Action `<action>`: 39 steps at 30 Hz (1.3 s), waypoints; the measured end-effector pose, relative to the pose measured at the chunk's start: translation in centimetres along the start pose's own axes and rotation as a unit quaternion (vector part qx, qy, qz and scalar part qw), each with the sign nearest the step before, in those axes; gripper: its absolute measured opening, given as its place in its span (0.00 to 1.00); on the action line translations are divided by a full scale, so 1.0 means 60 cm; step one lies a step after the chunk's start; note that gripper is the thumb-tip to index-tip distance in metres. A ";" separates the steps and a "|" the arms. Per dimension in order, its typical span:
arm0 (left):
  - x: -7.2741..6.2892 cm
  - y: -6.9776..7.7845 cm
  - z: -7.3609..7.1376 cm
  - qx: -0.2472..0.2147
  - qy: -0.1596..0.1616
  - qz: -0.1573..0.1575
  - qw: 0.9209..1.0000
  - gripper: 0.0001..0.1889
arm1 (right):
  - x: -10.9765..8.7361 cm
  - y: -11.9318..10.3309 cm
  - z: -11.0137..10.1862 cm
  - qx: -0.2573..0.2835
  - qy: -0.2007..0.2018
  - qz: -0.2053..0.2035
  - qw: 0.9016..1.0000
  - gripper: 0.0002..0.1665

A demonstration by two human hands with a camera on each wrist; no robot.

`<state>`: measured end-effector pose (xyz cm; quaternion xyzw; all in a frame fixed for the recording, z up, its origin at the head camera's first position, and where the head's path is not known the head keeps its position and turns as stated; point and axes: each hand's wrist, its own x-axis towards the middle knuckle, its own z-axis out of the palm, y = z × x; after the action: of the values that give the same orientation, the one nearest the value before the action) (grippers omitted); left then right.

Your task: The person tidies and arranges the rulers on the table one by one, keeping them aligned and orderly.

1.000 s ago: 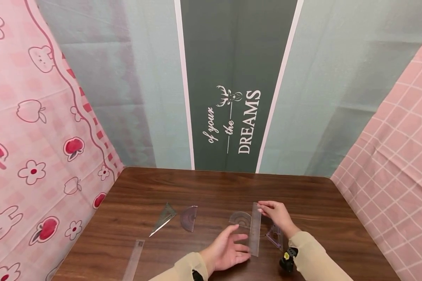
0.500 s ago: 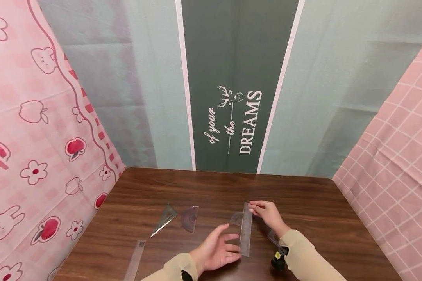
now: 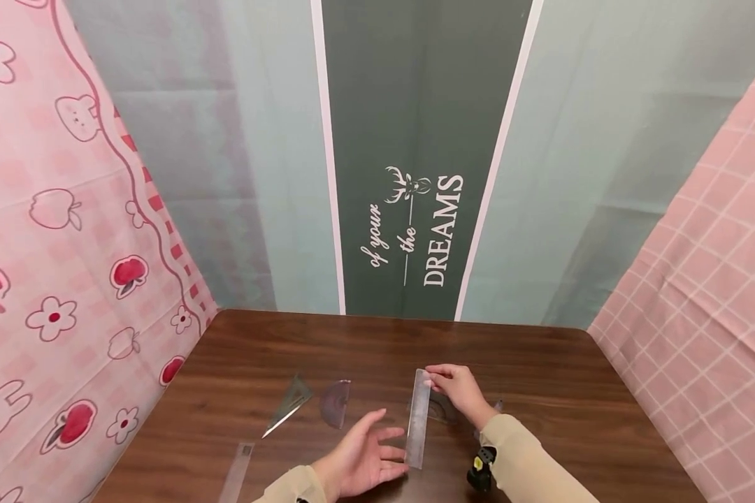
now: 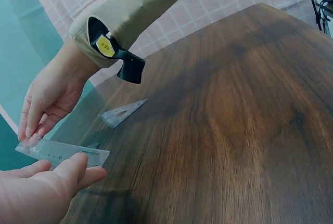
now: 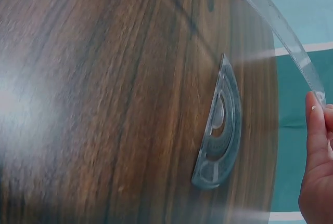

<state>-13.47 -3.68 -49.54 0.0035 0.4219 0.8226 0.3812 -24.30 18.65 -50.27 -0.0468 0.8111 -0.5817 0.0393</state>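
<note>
A clear plastic ruler is held raised over the table. My right hand pinches its far end between thumb and fingers, also plain in the right wrist view. At the ruler's near end is my left hand, palm turned up and fingers extended. In the left wrist view those fingers overlap the ruler; whether they touch it I cannot tell. Beneath and to the right of the ruler lies a clear protractor, seen whole in the right wrist view.
On the brown wooden table lie a set square, a purplish protractor and a second ruler, all to the left. Another set square is mostly hidden behind my right forearm in the head view. Curtains border the table.
Both hands and the ruler have shifted left across the table, past the clear protractor. My right hand keeps its pinch, and my left fingers stay extended.
</note>
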 end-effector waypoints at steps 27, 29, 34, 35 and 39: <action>-0.069 0.015 -0.050 -0.012 -0.002 0.004 1.000 0.44 | 0.001 -0.022 0.076 0.033 -0.035 -0.016 0.999 0.11; -0.074 0.015 -0.056 -0.014 -0.002 0.005 1.000 0.44 | 0.000 -0.023 0.083 0.032 -0.039 -0.014 0.999 0.11; -0.085 0.019 -0.069 -0.014 -0.005 0.004 1.000 0.45 | 0.000 -0.028 0.101 0.052 -0.053 -0.014 0.997 0.12; -0.087 0.020 -0.070 -0.013 -0.006 0.003 1.000 0.45 | 0.000 -0.028 0.105 0.059 -0.054 -0.010 0.997 0.12; -0.098 0.023 -0.078 -0.008 -0.006 0.001 1.000 0.45 | 0.000 -0.029 0.119 0.062 -0.061 -0.013 0.996 0.12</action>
<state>-11.71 -11.10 -49.73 0.0059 0.4130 0.8261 0.3834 -23.43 11.40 -50.92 -0.0897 0.7690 -0.6274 0.0838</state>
